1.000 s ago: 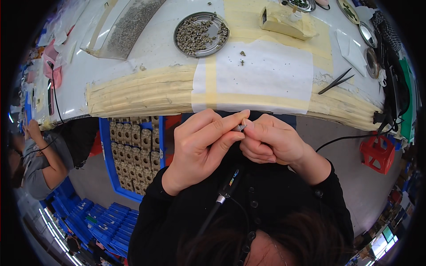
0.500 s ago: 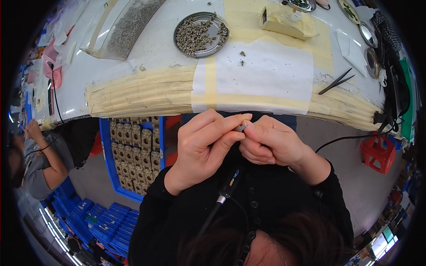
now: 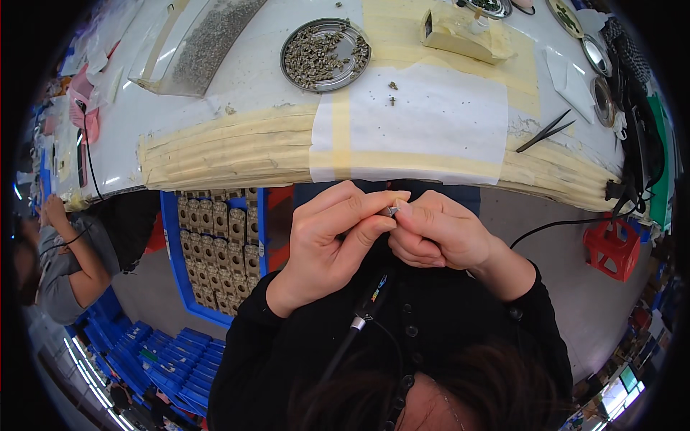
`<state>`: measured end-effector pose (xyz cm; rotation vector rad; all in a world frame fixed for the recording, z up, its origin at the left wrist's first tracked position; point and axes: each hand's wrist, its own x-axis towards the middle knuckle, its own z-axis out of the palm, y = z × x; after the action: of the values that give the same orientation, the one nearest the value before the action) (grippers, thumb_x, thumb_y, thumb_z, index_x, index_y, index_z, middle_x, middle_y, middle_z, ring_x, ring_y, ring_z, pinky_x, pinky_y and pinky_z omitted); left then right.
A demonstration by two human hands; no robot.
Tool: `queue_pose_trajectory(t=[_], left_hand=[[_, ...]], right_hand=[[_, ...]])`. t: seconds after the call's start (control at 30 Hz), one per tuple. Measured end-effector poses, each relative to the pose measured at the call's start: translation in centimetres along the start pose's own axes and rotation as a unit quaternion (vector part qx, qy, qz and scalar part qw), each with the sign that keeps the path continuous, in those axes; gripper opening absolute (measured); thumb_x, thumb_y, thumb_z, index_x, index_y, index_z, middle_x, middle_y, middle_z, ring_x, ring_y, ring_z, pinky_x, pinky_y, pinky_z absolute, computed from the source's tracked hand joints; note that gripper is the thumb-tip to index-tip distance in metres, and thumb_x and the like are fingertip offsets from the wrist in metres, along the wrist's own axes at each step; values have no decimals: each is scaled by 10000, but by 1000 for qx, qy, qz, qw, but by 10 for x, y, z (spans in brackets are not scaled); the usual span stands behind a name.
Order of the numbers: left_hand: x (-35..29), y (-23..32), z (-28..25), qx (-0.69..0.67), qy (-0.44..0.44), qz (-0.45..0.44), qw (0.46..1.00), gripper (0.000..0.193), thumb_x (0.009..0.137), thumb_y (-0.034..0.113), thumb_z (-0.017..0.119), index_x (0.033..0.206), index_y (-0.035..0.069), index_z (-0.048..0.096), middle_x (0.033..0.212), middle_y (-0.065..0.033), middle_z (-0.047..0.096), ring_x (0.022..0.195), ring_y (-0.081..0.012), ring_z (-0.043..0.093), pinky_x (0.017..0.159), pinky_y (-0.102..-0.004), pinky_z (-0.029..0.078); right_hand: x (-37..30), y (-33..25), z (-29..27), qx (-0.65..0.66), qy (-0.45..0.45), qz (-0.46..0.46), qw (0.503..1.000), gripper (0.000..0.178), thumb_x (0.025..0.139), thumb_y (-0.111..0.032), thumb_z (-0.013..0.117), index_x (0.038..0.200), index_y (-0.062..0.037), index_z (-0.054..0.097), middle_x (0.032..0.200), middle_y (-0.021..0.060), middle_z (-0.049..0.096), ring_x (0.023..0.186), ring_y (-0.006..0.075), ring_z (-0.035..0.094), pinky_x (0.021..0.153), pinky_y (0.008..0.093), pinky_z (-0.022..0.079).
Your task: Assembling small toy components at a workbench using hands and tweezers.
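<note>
Just off the table's front edge, my two hands meet fingertip to fingertip around one small grey metal part point(image 3: 390, 211). My left hand point(image 3: 332, 237) pinches it between thumb and index finger. My right hand point(image 3: 443, 230) has its thumb and index finger closed at the part's other side, the remaining fingers curled in. Most of the part is hidden by the fingertips, so its exact kind cannot be made out. Beyond my hands, two tiny metal pieces point(image 3: 392, 101) lie on a white paper sheet point(image 3: 445, 122) taped to the table.
A round metal dish point(image 3: 361, 70) of small metal parts stands behind the sheet, beside a clear bin point(image 3: 165, 75). Tweezers point(image 3: 544, 132) lie at right. A blue crate point(image 3: 175, 266) of metal housings is at lower left, a red stool point(image 3: 611, 248) at right. Another person point(image 3: 75, 269) sits far left.
Both hands have dipped very slightly toward me with the small metal part still pinched between them. Nothing on the table has moved.
</note>
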<state>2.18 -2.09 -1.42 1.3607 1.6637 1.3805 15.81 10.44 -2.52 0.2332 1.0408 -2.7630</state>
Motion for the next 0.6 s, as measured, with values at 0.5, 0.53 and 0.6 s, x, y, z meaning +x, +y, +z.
queue_pose_trajectory(t=[0.5,0.53,0.6], left_hand=[[-5,4,-3,30,-34,-36,998,271,799,60,662,1067,22,651,665,-49,517,558,-127,465,522,-238,385],[-6,4,-4,37,-33,-35,998,270,797,60,664,1064,23,652,664,-49,515,556,-129,465,520,-239,384],[-6,3,-4,41,-36,-33,998,267,796,61,665,1059,21,653,666,-50,517,554,-131,464,519,-240,385]], right_hand=[[-4,11,-8,-24,14,26,999,579,991,-364,335,483,-91,380,449,-18,346,383,64,319,386,209,267],[-4,12,-8,-33,18,24,999,578,991,-366,337,484,-91,382,450,-18,347,383,64,321,386,209,267],[-5,12,-8,-34,22,25,999,578,990,-368,338,484,-92,382,451,-18,347,384,63,320,387,210,266]])
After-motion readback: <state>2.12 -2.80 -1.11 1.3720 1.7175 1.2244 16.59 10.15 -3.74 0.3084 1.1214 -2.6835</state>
